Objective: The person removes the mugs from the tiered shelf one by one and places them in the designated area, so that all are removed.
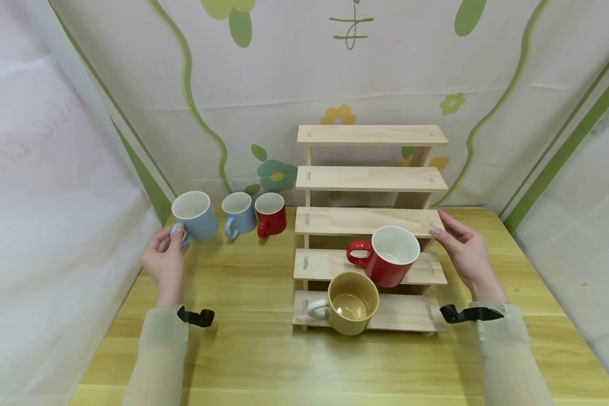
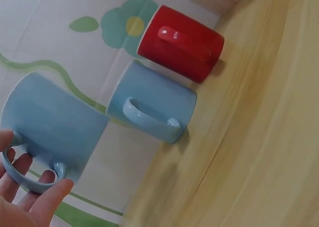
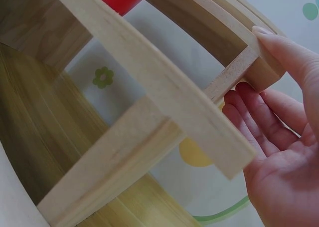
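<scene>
My left hand (image 1: 166, 255) holds a large light-blue mug (image 1: 199, 217) by its handle, up off the table. Fingers and thumb wrap the handle (image 2: 37, 182) in the left wrist view. Right of it, a smaller light-blue mug (image 1: 239, 214) and a small red mug (image 1: 272, 216) stand upright. My right hand (image 1: 464, 251) grips the right end of the middle tier of a stepped wooden shelf (image 1: 345, 221), thumb on top, fingers beneath. A large red mug (image 1: 388, 265) sits on the second-lowest tier, a yellow mug (image 1: 352, 304) with a white handle on the lowest.
The shelf's top tiers (image 1: 370, 134) hold no mugs. A wooden table (image 1: 243, 361) lies under everything, with white patterned cloth (image 1: 264, 73) behind and at both sides.
</scene>
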Demonstrator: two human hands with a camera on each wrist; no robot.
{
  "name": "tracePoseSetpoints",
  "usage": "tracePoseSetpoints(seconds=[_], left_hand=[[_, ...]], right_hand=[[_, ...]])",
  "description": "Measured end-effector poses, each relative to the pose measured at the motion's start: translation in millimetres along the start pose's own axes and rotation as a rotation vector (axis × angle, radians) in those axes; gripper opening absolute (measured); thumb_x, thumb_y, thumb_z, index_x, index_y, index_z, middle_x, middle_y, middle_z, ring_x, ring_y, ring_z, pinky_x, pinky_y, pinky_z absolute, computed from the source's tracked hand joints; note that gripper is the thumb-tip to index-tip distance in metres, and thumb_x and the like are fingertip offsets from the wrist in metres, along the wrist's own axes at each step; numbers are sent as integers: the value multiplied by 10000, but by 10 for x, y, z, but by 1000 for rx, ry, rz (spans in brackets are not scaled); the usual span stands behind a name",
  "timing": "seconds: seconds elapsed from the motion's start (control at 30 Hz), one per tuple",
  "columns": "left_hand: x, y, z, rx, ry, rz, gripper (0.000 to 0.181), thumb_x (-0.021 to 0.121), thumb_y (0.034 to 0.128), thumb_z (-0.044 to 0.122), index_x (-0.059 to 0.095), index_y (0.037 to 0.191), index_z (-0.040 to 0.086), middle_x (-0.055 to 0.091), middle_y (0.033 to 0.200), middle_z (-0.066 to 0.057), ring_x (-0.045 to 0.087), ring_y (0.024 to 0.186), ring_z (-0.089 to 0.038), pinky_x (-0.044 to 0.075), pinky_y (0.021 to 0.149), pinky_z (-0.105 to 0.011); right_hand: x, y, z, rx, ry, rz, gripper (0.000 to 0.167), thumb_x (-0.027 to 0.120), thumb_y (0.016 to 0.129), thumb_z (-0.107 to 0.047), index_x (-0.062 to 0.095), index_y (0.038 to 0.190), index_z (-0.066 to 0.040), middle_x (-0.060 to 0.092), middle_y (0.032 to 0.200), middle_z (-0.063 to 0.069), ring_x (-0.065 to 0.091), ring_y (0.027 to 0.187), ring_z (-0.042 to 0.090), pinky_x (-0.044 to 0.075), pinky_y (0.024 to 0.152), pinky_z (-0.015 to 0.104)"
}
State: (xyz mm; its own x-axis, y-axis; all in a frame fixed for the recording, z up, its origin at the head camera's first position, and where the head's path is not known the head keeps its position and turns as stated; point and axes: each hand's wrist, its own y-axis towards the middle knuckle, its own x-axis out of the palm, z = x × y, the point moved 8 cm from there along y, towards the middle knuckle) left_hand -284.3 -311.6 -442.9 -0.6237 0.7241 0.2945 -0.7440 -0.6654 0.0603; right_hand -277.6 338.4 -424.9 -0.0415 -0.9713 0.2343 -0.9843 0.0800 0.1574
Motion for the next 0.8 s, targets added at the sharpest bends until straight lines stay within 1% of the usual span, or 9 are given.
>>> tracePoseSetpoints(seconds=[0.1, 0.2, 0.33, 0.37, 0.47, 0.57, 0.7, 0.8], left_hand=[[47, 104, -73, -2, 11, 2, 333, 843, 861, 169, 731, 1115, -15, 739, 1104, -137, 716, 1029, -241, 595, 818, -337], [89, 203, -164, 0, 7, -4, 323, 834, 869, 155, 729, 1122, -17, 731, 1123, -154, 712, 1036, -258, 598, 811, -332], [136, 288, -277, 3, -1, -3, 303, 825, 876, 140, 731, 1120, -14, 739, 1096, -132, 710, 1024, -258, 609, 775, -298], [145, 297, -298, 5, 5, 1, 298, 824, 877, 141, 733, 1116, -12, 744, 1080, -120, 711, 1022, -264, 611, 759, -284], [162, 308, -371, -15, 5, 13, 295, 824, 879, 141, 731, 1116, -10, 750, 1048, -95, 705, 1024, -280, 608, 788, -308], [173, 301, -457, -50, -3, 22, 301, 820, 884, 144, 723, 1125, -9, 746, 1056, -91, 690, 1060, -306, 592, 852, -352], [168, 299, -598, -100, -49, 40, 307, 824, 881, 152, 724, 1131, 4, 736, 1081, -101, 663, 1124, -315, 570, 913, -385], [151, 312, -681, -109, -74, 63, 312, 835, 871, 167, 731, 1123, 14, 733, 1081, -104, 657, 1140, -315, 566, 920, -392]], right_hand=[[3, 2, 2, -3, -3, -2, 602, 671, 967, 29, 401, 1504, 48, 441, 1560, 41, 498, 1298, 6, 451, 999, 172], [2, 3, 2, -6, -4, -1, 600, 672, 967, 29, 404, 1504, 48, 446, 1557, 42, 511, 1282, 2, 453, 997, 171], [0, 4, 2, -9, -3, 0, 594, 672, 966, 29, 416, 1502, 37, 456, 1550, 39, 526, 1265, 5, 455, 997, 175], [2, 6, 1, -10, -3, 0, 596, 673, 966, 29, 414, 1502, 39, 458, 1548, 39, 529, 1262, 5, 456, 996, 176], [4, 10, -2, -11, 2, -1, 605, 673, 965, 31, 397, 1504, 53, 464, 1544, 36, 536, 1253, 7, 460, 993, 177], [6, 12, -5, -12, 8, -3, 602, 667, 967, 35, 397, 1505, 52, 472, 1538, 35, 543, 1245, 10, 465, 988, 177], [7, 8, -3, -10, 17, -4, 585, 665, 969, 35, 423, 1502, 28, 497, 1518, 24, 553, 1233, 13, 469, 985, 178], [10, 2, 2, -7, 19, -1, 574, 671, 965, 32, 448, 1494, 13, 522, 1495, 12, 561, 1225, 17, 472, 982, 180]])
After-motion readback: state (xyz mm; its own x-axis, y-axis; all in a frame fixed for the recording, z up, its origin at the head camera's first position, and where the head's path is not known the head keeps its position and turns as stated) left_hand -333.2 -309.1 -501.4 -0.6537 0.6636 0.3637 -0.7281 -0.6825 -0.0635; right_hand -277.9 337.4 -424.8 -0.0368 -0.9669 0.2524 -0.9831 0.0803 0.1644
